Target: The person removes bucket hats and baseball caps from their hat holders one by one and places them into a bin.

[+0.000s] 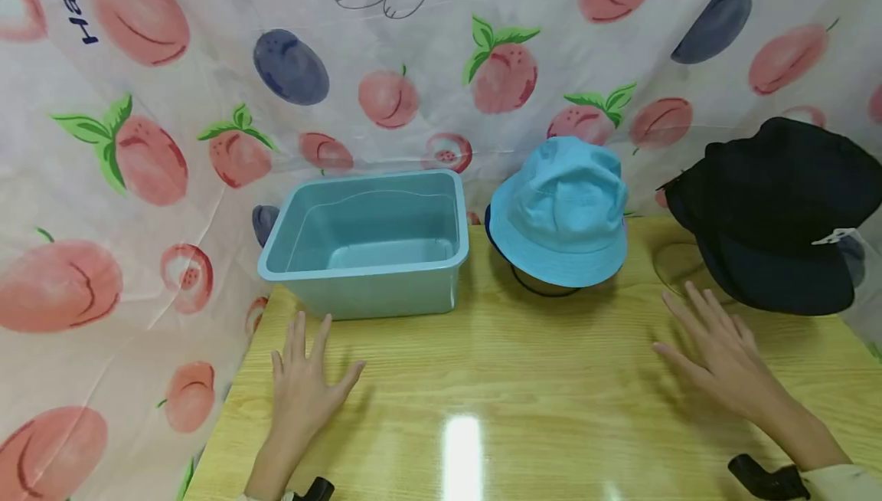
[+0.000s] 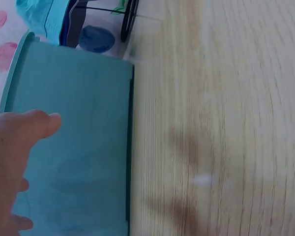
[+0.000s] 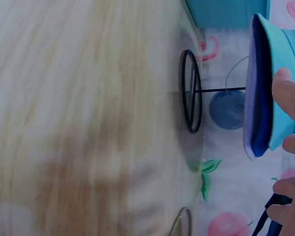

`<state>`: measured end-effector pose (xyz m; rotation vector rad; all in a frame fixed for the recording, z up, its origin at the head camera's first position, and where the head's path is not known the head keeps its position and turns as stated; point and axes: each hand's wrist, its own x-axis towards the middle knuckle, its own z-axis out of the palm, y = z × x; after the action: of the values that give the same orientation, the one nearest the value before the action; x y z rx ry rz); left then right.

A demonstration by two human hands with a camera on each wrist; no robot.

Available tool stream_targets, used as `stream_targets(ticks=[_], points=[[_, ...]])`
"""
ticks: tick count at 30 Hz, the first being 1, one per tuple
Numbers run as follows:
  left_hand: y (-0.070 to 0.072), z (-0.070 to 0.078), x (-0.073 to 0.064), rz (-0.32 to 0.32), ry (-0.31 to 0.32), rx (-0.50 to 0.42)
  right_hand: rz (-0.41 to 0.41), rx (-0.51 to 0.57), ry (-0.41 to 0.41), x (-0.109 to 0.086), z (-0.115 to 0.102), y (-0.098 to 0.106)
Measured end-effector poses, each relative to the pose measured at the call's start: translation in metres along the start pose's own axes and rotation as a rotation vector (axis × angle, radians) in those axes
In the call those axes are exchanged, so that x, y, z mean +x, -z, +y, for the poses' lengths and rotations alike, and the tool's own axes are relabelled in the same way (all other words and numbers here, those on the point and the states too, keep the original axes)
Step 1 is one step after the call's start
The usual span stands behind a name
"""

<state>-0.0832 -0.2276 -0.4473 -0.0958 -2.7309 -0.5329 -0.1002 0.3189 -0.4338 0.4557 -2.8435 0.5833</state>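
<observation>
My left hand (image 1: 303, 390), fingers spread, hovers over the table just in front of a teal plastic bin (image 1: 372, 294). The bin looks empty; in the left wrist view its wall (image 2: 88, 93) lies beyond my thumb. My right hand (image 1: 720, 355) is also spread and holds nothing. It is nearest to a black cap (image 1: 779, 217) with a brim, propped up at the right. Between bin and cap, a light blue bucket hat (image 1: 572, 202) sits over darker hats, whose edges show beneath it in the right wrist view.
Under the bucket hat is a black wire stand with a thin pole (image 3: 221, 90) and round base. Another, gold-coloured ring base (image 3: 176, 223) stands below the cap. A fruit-print cloth (image 1: 400, 34) hangs behind the wooden table (image 1: 537, 378) and along its left side.
</observation>
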Motion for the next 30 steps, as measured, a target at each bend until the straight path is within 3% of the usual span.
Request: stream_targets(ticks=[5, 12, 17, 30], points=[[0.005, -0.010, 0.001, 0.068, 0.018, -0.130, 0.016, 0.088, 0.007, 0.006, -0.007, 0.008], [0.018, -0.024, 0.009, 0.084, 0.157, -0.363, 0.105, 0.201, 0.038, 0.020, -0.016, 0.019], [0.028, -0.036, 0.017, 0.139, 0.183, -0.497, 0.143, 0.228, 0.066, 0.030, -0.023, 0.026], [0.052, -0.048, 0.046, 0.201, 0.237, -0.631, 0.205, 0.182, 0.123, 0.048, -0.033, 0.046]])
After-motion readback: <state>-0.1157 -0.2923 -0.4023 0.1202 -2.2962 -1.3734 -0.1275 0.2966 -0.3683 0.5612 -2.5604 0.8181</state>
